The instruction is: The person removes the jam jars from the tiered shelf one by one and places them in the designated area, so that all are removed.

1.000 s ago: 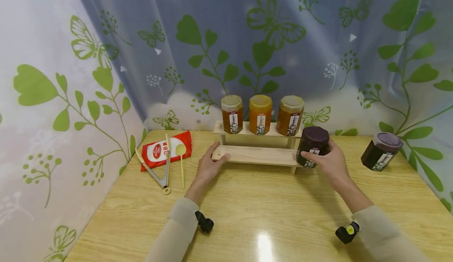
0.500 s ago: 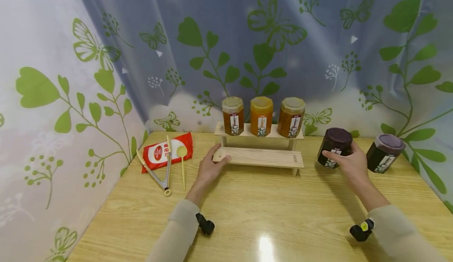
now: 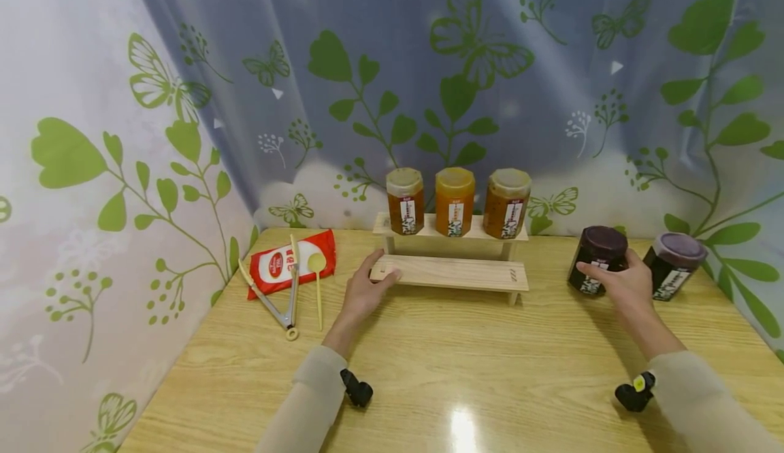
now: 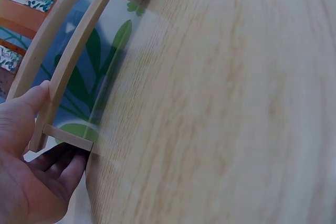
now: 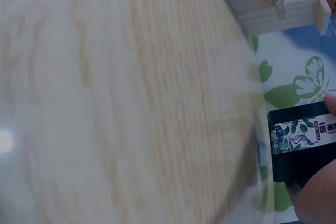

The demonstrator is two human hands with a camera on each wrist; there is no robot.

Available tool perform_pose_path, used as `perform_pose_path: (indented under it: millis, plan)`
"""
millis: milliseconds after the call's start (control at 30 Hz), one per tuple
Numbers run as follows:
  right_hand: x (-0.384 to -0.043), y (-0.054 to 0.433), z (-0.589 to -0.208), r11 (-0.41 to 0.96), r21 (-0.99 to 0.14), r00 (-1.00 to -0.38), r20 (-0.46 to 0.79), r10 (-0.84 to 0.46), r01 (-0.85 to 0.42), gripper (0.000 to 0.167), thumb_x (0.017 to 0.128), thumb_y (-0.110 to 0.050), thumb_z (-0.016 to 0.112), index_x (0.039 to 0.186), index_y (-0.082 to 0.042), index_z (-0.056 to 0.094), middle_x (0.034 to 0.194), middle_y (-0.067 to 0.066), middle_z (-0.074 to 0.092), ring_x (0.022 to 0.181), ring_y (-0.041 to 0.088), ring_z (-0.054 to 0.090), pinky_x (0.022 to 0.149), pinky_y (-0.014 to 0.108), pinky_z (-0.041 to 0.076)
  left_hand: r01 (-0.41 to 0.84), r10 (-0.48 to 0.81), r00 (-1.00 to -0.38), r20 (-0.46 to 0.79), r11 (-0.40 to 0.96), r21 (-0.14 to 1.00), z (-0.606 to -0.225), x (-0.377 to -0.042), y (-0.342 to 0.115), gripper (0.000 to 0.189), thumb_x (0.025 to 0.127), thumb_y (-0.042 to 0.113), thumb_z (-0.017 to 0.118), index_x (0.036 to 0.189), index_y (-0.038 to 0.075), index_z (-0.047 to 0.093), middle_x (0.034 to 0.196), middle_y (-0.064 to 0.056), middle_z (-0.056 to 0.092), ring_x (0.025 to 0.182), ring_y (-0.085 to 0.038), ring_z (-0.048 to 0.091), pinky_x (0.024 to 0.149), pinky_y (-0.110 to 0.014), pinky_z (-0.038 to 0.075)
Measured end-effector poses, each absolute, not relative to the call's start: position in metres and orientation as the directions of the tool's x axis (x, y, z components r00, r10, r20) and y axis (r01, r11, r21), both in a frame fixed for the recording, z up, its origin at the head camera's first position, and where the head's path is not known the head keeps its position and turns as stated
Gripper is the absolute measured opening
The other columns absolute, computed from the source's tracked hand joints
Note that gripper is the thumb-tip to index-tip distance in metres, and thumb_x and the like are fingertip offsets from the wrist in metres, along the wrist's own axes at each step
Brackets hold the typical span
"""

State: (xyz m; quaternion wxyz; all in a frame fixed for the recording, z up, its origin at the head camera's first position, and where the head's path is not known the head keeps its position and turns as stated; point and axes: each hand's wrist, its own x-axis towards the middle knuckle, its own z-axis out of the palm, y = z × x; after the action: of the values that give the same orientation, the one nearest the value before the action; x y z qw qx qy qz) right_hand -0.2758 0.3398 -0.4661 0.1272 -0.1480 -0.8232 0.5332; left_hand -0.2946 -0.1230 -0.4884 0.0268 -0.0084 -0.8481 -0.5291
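Observation:
My right hand [image 3: 631, 283] grips a dark purple jam jar [image 3: 591, 266], upright and to the right of the wooden rack. Its white label [image 5: 304, 135] shows in the right wrist view; whether its base touches the table cannot be told. Beside that hand stands a second dark jam jar [image 3: 669, 273]. My left hand [image 3: 363, 288] holds the left end of the two-tier wooden rack [image 3: 453, 273], with the thumb on the lower board's edge [image 4: 79, 45]. On the upper tier are an amber jar [image 3: 405, 208], an orange jar [image 3: 454, 209] and a brown-orange jar [image 3: 505, 211].
At the left of the wooden table [image 3: 429, 364] lies a red and white packet [image 3: 275, 266]. Metal tongs with pale tips [image 3: 278, 313] rest partly on it, next to a yellow spoon [image 3: 318, 290]. A patterned curtain [image 3: 392, 65] hangs behind the table.
The dark jar in my right hand has moved rightward, away from the lower tier's right end to near the other dark jar. My left hand stays on the rack.

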Motion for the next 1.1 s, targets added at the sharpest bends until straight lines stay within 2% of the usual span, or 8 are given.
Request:
perform_pose_path:
  millis: [233, 567, 800, 1100]
  plan:
    - [-0.279, 0.345, -0.468, 0.384, -0.916, -0.931, 0.035, 0.363, 0.115, 0.094, 0.093, -0.040, 0.079, 0.163, -0.002, 0.029, 0.163, 0.028, 0.033, 0.149, 0.049, 0.029, 0.117, 0.065, 0.030, 0.039, -0.013, -0.999, 0.051, 0.450, 0.892, -0.486, -0.295, -0.122, 0.073, 0.097, 0.047, 0.073, 0.160, 0.029, 0.043, 0.167, -0.004, 0.037, 0.153, -0.037, 0.032, 0.119, -0.060, 0.034]
    - [-0.284, 0.348, -0.474, 0.404, -0.911, -0.952, 0.041, 0.303, 0.089, 0.096, 0.094, -0.043, 0.077, 0.164, -0.001, 0.026, 0.162, 0.031, 0.033, 0.147, 0.052, 0.030, 0.115, 0.068, 0.030, 0.048, -0.008, -0.998, 0.058, 0.431, 0.901, -0.487, -0.295, -0.123, 0.072, 0.097, 0.046, 0.074, 0.159, 0.029, 0.044, 0.166, -0.005, 0.038, 0.153, -0.037, 0.032, 0.118, -0.061, 0.033]
    - [-0.284, 0.350, -0.475, 0.395, -0.915, -0.963, 0.030, 0.267, 0.081, 0.099, 0.096, -0.042, 0.075, 0.165, 0.000, 0.018, 0.165, 0.032, 0.025, 0.150, 0.054, 0.023, 0.116, 0.070, 0.025, 0.044, -0.010, -0.999, 0.054, 0.431, 0.901, -0.490, -0.295, -0.124, 0.071, 0.096, 0.047, 0.074, 0.159, 0.031, 0.045, 0.165, -0.004, 0.039, 0.153, -0.035, 0.032, 0.119, -0.058, 0.033]
    - [-0.283, 0.356, -0.474, 0.395, -0.915, -0.982, -0.007, 0.191, 0.083, 0.106, 0.096, -0.046, 0.073, 0.167, -0.004, 0.006, 0.169, 0.031, 0.010, 0.152, 0.057, 0.009, 0.116, 0.075, 0.017, 0.055, -0.013, -0.998, 0.067, 0.434, 0.899, -0.490, -0.294, -0.123, 0.071, 0.096, 0.047, 0.074, 0.159, 0.030, 0.045, 0.165, -0.006, 0.039, 0.152, -0.037, 0.033, 0.118, -0.060, 0.035]
